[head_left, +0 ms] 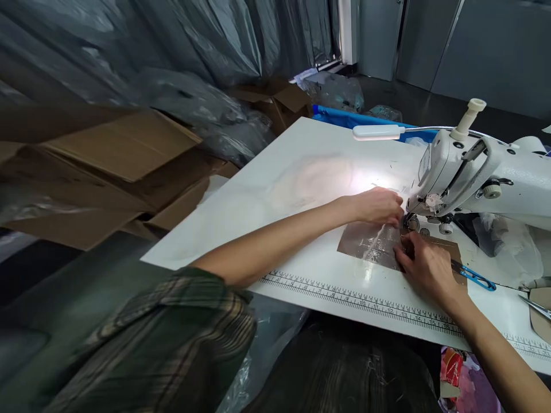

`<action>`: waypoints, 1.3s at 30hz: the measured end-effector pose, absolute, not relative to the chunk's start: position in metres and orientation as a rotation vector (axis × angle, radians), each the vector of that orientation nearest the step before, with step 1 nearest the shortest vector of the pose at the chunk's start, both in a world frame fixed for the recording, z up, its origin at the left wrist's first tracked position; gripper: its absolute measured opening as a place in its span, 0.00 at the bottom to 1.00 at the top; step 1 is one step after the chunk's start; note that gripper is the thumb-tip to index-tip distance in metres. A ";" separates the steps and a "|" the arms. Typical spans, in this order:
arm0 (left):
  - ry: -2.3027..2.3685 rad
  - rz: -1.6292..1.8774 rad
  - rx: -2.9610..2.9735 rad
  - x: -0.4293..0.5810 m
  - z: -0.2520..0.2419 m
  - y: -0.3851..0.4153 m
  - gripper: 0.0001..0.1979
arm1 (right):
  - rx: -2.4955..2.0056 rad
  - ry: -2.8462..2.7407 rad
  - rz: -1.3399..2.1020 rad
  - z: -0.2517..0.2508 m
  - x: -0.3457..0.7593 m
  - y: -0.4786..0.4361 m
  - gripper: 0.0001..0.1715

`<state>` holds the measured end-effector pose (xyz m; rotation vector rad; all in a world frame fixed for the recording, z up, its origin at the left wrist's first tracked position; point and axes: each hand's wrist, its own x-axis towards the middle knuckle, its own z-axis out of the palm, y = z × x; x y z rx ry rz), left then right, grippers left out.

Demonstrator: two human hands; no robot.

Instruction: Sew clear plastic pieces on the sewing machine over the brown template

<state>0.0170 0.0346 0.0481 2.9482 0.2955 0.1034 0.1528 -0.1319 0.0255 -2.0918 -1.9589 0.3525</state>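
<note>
A clear, shiny plastic sheet (376, 248) lies on the white table just in front of the sewing machine's (439, 172) needle area. My left hand (379, 205) is closed at the sheet's far edge, its fingertips bent down beside the presser foot (412, 221). On the near right side of the foot, my right hand (426, 264) has thumb and fingers curled at the sheet's right edge; its fingertips are partly hidden. Blue-handled thread snips (477, 278) lie against the right hand's outer side, blades partly hidden by it. Brown metal plate (450, 248) shows beneath them.
A printed ruler (361, 301) runs along the table's (258, 212) front edge. A white lamp (379, 132) reaches over from the machine. Scissors (536, 307) lie at the right. Open cardboard boxes (120, 143) and plastic wrapping (206, 109) stand to the left.
</note>
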 end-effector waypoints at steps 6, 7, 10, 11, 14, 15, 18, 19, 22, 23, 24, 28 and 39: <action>0.347 0.433 3.176 0.019 0.037 0.044 0.11 | -1.886 -2.118 0.117 0.011 0.171 -0.134 0.18; 0.321 0.497 3.153 0.012 0.036 0.036 0.09 | -1.879 -2.114 0.159 0.011 0.174 -0.133 0.19; -0.055 0.584 2.981 -0.011 0.035 0.005 0.11 | -1.840 -2.123 0.297 0.012 0.183 -0.128 0.20; -0.199 0.573 2.920 -0.018 0.034 -0.004 0.13 | -1.818 -2.128 0.329 0.012 0.185 -0.126 0.21; -0.359 0.585 3.021 -0.028 0.026 -0.023 0.08 | -1.755 -2.140 0.375 0.013 0.189 -0.122 0.22; -0.349 0.610 3.093 -0.028 0.023 -0.025 0.09 | -1.744 -2.143 0.384 0.012 0.190 -0.121 0.22; -0.233 0.683 3.210 -0.024 0.013 -0.026 0.13 | -1.743 -2.138 0.391 0.012 0.190 -0.122 0.23; -0.193 0.699 3.208 -0.022 0.011 -0.026 0.13 | -1.744 -2.133 0.387 0.012 0.189 -0.122 0.23; -0.146 0.741 3.146 -0.020 0.007 -0.027 0.11 | -1.722 -2.113 0.380 0.012 0.189 -0.123 0.22; -0.148 0.756 3.117 -0.020 0.006 -0.027 0.11 | -1.708 -2.101 0.392 0.012 0.189 -0.123 0.22; -0.145 0.774 3.089 -0.020 0.005 -0.027 0.12 | -1.698 -2.079 0.410 0.013 0.190 -0.124 0.22; -0.055 0.793 3.006 -0.021 0.002 -0.026 0.12 | -1.704 -1.920 0.450 0.013 0.195 -0.127 0.21; 0.034 0.617 2.839 -0.022 0.000 -0.020 0.11 | -1.711 -2.150 0.201 0.010 0.192 -0.138 0.22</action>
